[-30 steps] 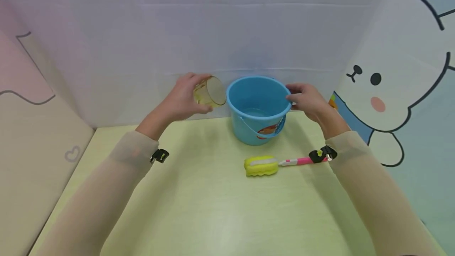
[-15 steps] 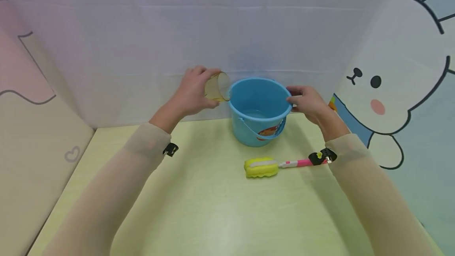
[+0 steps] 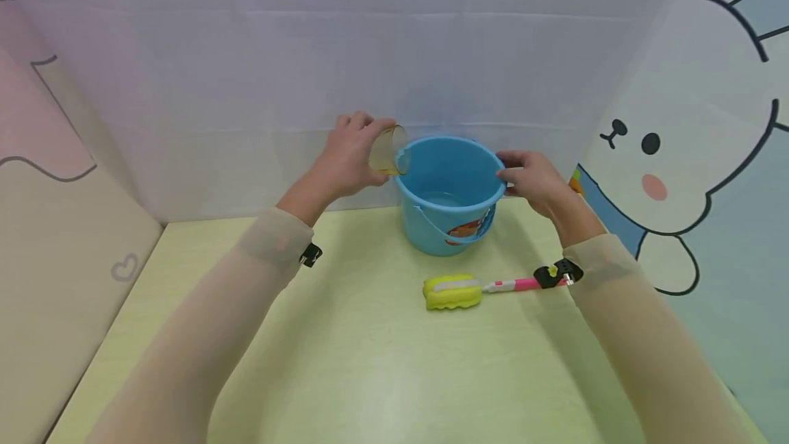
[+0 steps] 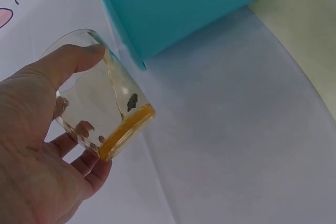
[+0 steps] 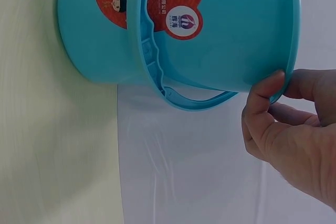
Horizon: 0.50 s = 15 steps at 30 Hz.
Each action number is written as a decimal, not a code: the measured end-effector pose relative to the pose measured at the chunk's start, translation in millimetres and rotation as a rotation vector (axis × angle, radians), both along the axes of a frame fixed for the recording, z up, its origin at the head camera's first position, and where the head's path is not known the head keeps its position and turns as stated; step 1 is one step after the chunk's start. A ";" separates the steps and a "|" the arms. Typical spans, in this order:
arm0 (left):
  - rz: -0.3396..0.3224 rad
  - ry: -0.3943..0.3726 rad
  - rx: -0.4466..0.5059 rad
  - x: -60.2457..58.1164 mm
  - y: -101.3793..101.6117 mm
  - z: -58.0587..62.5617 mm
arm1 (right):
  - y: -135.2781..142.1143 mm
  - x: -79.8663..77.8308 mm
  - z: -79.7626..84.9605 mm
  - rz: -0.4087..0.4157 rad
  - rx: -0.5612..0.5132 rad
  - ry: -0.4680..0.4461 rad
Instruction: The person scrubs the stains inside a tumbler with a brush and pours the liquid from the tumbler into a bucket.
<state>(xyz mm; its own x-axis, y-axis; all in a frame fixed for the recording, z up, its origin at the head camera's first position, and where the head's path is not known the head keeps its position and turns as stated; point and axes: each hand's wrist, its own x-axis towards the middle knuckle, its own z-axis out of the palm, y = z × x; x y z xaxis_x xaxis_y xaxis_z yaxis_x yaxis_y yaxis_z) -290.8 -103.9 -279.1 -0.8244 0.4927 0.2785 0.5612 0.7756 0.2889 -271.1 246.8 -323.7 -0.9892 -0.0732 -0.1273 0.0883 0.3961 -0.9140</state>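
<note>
Bucket (image 3: pixel 448 192) at table (image 3: pixel 345 362) rear, brush (image 3: pixel 474 289) before it, cup (image 3: pixel 388 150) at its left rim

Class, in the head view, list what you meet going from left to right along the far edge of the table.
left hand → glass cup → blue bucket → right hand

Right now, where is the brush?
In the head view the brush lies on the table, in front of the blue bucket, beside the right sleeve.
</note>
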 end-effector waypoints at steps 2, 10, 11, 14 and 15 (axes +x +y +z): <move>-0.001 0.003 -0.014 -0.7 2.8 0.3 | 0.1 0.0 0.0 -0.001 0.000 -0.001; -0.002 0.023 -0.091 -2.4 11.2 2.7 | -3.6 0.7 0.7 0.008 -0.005 -0.001; -0.001 0.025 -0.104 -2.4 12.2 3.4 | -4.1 0.7 0.7 0.008 -0.006 -0.001; 0.000 0.043 -0.158 -2.0 15.2 4.8 | -4.8 0.3 0.2 0.010 -0.010 0.001; -0.002 0.050 -0.172 -1.8 16.3 5.0 | -5.1 0.2 0.1 0.010 -0.011 0.002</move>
